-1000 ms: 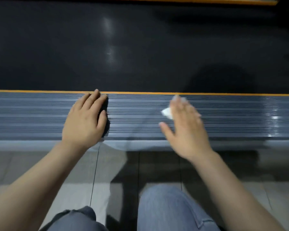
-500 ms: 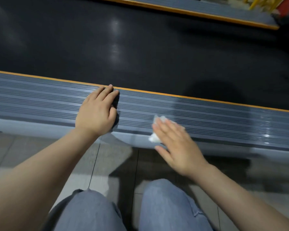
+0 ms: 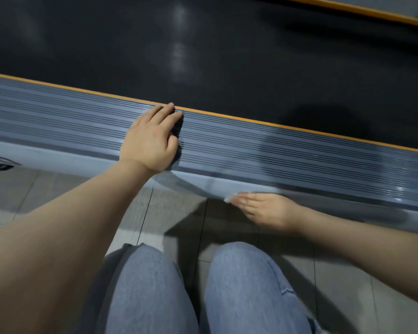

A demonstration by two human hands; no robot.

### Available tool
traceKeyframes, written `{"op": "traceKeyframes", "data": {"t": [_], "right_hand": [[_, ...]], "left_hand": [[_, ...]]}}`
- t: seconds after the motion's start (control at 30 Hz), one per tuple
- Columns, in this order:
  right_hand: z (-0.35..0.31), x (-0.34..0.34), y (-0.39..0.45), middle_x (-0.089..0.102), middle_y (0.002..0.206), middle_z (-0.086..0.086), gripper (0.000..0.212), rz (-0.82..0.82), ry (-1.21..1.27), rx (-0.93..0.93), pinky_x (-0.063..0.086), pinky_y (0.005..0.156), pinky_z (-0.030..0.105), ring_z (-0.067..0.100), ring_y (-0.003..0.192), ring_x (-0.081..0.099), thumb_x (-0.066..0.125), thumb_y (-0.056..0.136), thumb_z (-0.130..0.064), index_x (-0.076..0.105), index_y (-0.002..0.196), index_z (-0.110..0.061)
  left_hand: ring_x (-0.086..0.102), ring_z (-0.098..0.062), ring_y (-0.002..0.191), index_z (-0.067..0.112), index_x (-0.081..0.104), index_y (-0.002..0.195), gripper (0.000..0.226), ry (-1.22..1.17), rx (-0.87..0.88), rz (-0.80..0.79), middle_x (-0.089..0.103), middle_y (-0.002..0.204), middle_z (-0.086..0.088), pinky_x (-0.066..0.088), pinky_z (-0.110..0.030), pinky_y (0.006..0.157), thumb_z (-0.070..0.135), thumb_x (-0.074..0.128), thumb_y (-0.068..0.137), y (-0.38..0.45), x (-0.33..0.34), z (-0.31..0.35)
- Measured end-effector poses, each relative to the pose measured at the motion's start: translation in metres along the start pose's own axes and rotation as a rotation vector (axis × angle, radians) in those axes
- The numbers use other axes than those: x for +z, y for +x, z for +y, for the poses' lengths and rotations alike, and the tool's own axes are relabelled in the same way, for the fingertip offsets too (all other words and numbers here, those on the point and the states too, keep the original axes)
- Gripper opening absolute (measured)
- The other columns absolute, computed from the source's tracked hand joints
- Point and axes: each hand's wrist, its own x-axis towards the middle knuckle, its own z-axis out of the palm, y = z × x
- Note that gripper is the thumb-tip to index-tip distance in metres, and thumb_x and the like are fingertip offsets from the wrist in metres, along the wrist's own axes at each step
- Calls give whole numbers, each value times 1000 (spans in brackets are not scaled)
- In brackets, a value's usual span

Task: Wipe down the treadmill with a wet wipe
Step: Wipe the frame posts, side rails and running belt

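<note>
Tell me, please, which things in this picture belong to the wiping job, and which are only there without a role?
Belong to the job:
- wet wipe, only a white corner visible at the right hand
- ribbed side rail
- pale side edge of the treadmill, where the right hand is
- left hand, resting flat on the rail

Only there:
- black belt
- tiled floor
- knees in jeans

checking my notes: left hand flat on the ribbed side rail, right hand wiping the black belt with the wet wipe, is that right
Not quite. The right hand is not on the black belt; it presses the wet wipe against the lower outer side edge of the treadmill, below the ribbed side rail. The left hand does lie flat on that rail, as the head view shows.
</note>
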Motion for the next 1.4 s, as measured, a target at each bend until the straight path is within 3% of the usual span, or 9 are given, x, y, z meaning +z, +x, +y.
{"op": "traceKeyframes", "data": {"t": [0.13,0.3,0.5,0.63,0.73,1.1,1.2,1.3,1.4], "right_hand": [[17,-12,13,46,146,18,43,171,-73,86,18,118,44,29,137,42,34,96,-7,48,135,5],[-12,-2,58,67,122,13,45,-217,-35,-123,19,118,37,22,115,63,84,64,-24,76,103,-2],[30,-28,88,49,142,21,45,137,-221,-47,6,120,47,35,137,42,31,93,-10,62,122,5],[20,-14,55,40,147,25,44,-258,-495,-369,-18,110,54,36,141,33,49,96,-26,59,129,1],[18,-16,36,61,130,19,39,-499,-447,-412,-9,112,56,33,128,52,62,86,-36,74,110,-7],[21,-46,155,30,152,26,48,52,-339,-95,-3,121,49,39,144,25,52,95,-24,48,134,4],[2,-20,114,31,148,29,48,-193,-531,-305,8,117,54,41,141,31,44,97,-25,47,136,2],[-22,1,106,46,143,25,44,-494,-574,-514,-10,98,66,44,137,36,44,99,-27,57,133,-3],[-20,-6,134,45,145,23,45,-485,-605,-522,-7,101,66,45,138,33,42,101,-31,52,138,-7]], "left_hand": [[27,-24,145,21,44,146,63,3,-10,0,36,157,-1,22,-40,119,33,28,86,-3,0,-1],[27,-27,145,15,43,146,70,-70,0,-61,35,156,-8,18,-38,120,35,23,82,-2,-9,1],[38,-28,139,5,46,142,62,-274,4,-45,43,149,-15,24,-32,115,22,34,84,-10,-31,-32],[26,-31,145,15,38,149,65,21,-139,-1,34,157,-11,13,-46,120,44,24,92,-44,-30,-95],[15,-30,149,27,27,154,65,61,-246,0,23,162,-4,4,-48,121,55,16,96,-66,-27,-121],[8,-24,151,32,21,156,65,-1,-246,-13,16,164,1,0,-44,120,54,12,96,-63,-30,-129],[9,-24,151,31,22,155,63,7,-234,9,17,164,1,1,-44,120,51,14,97,-63,-27,-129],[10,-25,150,31,24,155,62,10,-234,19,19,163,1,2,-44,119,51,14,97,-64,-25,-129],[11,-25,150,29,25,155,63,10,-230,29,21,163,0,3,-44,119,51,14,97,-64,-27,-128]]}}
